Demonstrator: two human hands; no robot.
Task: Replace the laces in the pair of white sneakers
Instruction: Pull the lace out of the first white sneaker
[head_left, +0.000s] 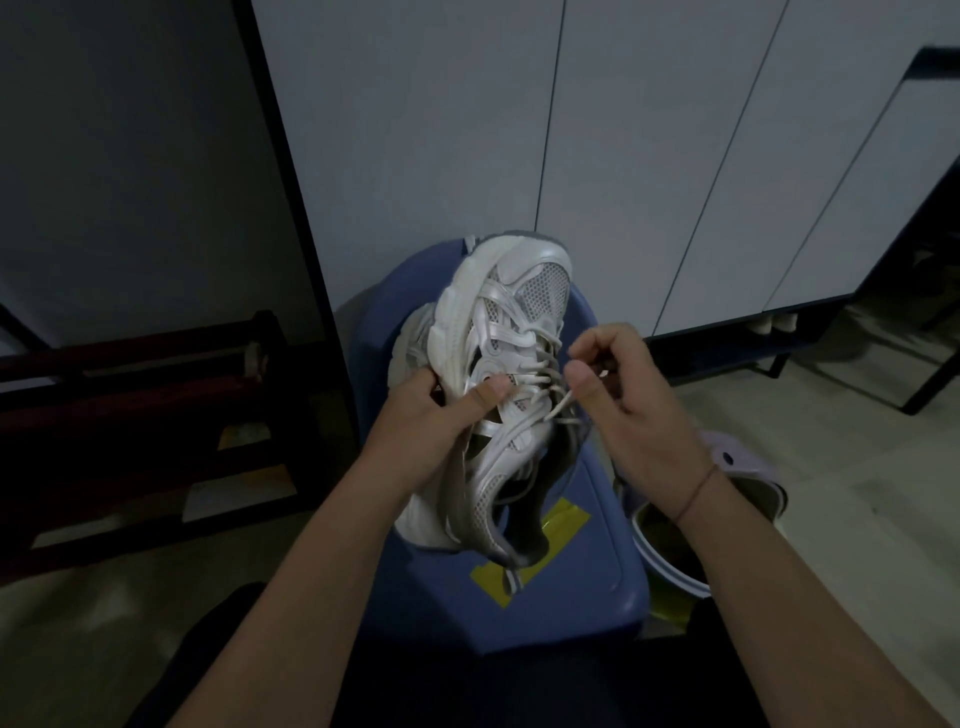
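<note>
- The white sneaker (501, 332) is held up above the blue stool (582, 561), just below the centre of the view. Its toe is pointed to 12 o'clock and its heel to 6 o'clock, and it is turned so that the sole edge faces 9 o'clock.
- The left hand (431, 421) is clenched round the sneaker at mid-length. The thumb is pressed on the side panel and the fingers are curled behind the sole.
- The right hand (623, 400) is positioned at 3 o'clock of the eyelet rows. Its thumb and curled fingers are closed on a strand of the pale lace (560, 405), which is pinched just beside the tongue opening.
- A loose lace end is seen hanging toward 7 o'clock below the right thumb. The upper eyelets are crossed by lace.
- Part of a second pale shoe (410, 338) is visible behind the held sneaker, at its 9 o'clock side; its details cannot be made out.
- Strips of yellow tape (563, 522) are stuck on the stool seat, under the sneaker's heel.
- A thin cord (698, 486) is worn on the right wrist.
- A lilac clog (748, 467) is located on the floor at 4 o'clock of the stool.
- A dark wooden rack (156, 415) is located at 9 o'clock, and white cabinet panels (623, 156) at 12 o'clock.
</note>
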